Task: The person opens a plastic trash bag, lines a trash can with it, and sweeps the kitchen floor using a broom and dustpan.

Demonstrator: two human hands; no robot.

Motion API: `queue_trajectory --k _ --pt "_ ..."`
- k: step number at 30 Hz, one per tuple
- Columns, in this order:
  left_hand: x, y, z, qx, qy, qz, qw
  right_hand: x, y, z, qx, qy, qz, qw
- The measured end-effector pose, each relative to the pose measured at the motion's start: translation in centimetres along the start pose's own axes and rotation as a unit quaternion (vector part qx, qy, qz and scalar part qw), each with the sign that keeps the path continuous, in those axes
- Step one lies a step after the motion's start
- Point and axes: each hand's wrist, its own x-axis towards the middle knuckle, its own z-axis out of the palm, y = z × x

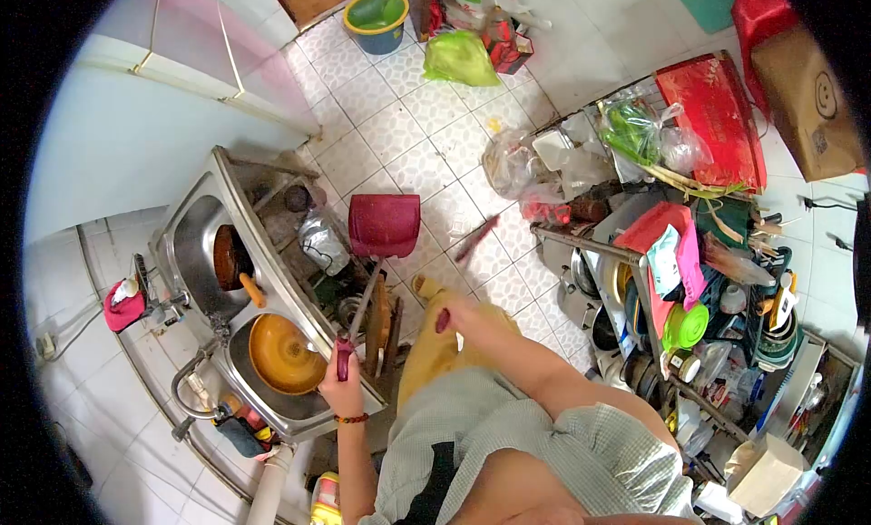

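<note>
My left hand (341,391), with a beaded bracelet at its wrist, is closed around the purple grip of a long-handled dustpan (385,225). The dustpan's dark red pan is down at the tiled floor, beside the sink unit. In front of my body, my right hand (464,317) is closed on a purple handle end, apparently that of a broom. A narrow dark red broom head (476,238) lies against the floor tiles, right of the dustpan and apart from it. The shaft between that head and my hand is hard to make out.
At left, a steel double sink (313,330) holds an orange-brown pan (288,354) and a wooden-handled pan (230,257). A crowded rack (626,253) stands at right. Farther off are a bucket (377,37) and a green plastic bag (461,58).
</note>
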Motion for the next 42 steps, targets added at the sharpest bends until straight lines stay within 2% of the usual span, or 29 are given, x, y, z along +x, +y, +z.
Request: queue_trajectory --k 1,4,7,10,12,16,17,19,20,22,25,27,28,30,31,32,35,37,39,41,42 --pt "0.1 0.2 -0.2 -0.001 -0.002 -0.02 1.0 2.0 0.4 1.3 -0.016 0.007 -0.017 1.0" --pt "0.4 -0.5 0.5 -0.005 0.028 0.017 0.999 4.9 -0.2 3.7 -0.039 0.019 -0.073 0.996" --pt "1.2 0.7 0.9 0.019 0.012 0.0 1.0 3.6 -3.3 3.1 0.028 -0.027 -0.08 0.996" --pt "2.1 3.2 2.2 0.031 -0.003 -0.011 0.999 0.2 -8.0 0.6 0.023 -0.029 -0.112 0.993" --pt "3.0 3.7 3.9 -0.006 0.008 0.005 1.0 -3.0 -12.6 -0.5 -0.028 -0.041 -0.16 0.986" --pt "5.7 8.1 7.0 0.044 -0.008 -0.036 0.998 -6.9 -23.6 0.0 -0.128 -0.009 -0.291 0.948" --pt "6.6 8.0 8.3 0.044 -0.005 -0.051 0.998 -6.8 -26.7 0.4 -0.13 0.048 -0.301 0.943" --pt "8.1 10.5 10.3 0.033 0.012 -0.067 0.997 -0.9 -34.0 -2.6 -0.13 0.008 -0.303 0.944" --pt "8.7 10.9 11.7 -0.001 0.029 -0.062 0.998 -0.6 -38.2 -2.8 -0.162 0.039 -0.3 0.939" --pt "10.1 13.9 13.3 0.027 0.032 -0.084 0.996 0.1 -44.6 -3.5 -0.261 0.098 -0.278 0.919" --pt "12.1 17.0 16.0 0.03 0.032 -0.105 0.993 1.4 -53.2 -4.9 -0.47 0.164 -0.236 0.835" --pt "12.9 18.2 17.5 0.021 0.031 -0.115 0.993 2.8 -56.5 -5.7 -0.593 0.197 -0.23 0.746" --pt "13.2 18.7 18.6 0.001 0.059 -0.075 0.995 3.7 -57.8 -5.9 -0.65 0.216 -0.23 0.691" --pt "13.3 19.6 19.3 0.035 0.036 -0.116 0.992 5.7 -59.4 -6.5 -0.763 0.234 -0.252 0.548" --pt "13.4 20.2 19.4 0.054 0.023 -0.137 0.989 7.2 -59.9 -7.2 -0.793 0.237 -0.269 0.493" --pt "13.6 21.0 19.8 0.079 0.046 -0.073 0.993 10.9 -60.0 -9.6 -0.816 0.216 -0.33 0.422" --pt "13.9 21.5 21.0 0.044 0.042 -0.08 0.995 14.6 -58.1 -8.6 -0.701 0.266 -0.279 0.601" --pt "14.3 22.1 20.9 0.078 0.021 -0.071 0.994 18.9 -53.2 -8.2 -0.446 0.29 -0.347 0.772" --pt "14.2 21.6 21.1 0.082 0.008 -0.092 0.992 19.4 -50.6 -7.2 -0.304 0.285 -0.35 0.839" --pt "14.1 21.1 21.4 0.074 0.024 -0.063 0.995 19.1 -49.4 -6.6 -0.315 0.267 -0.311 0.856" --pt "14.2 21.6 21.3 0.083 0.02 -0.06 0.995 19.5 -48.2 -8.2 -0.297 0.233 -0.346 0.859"
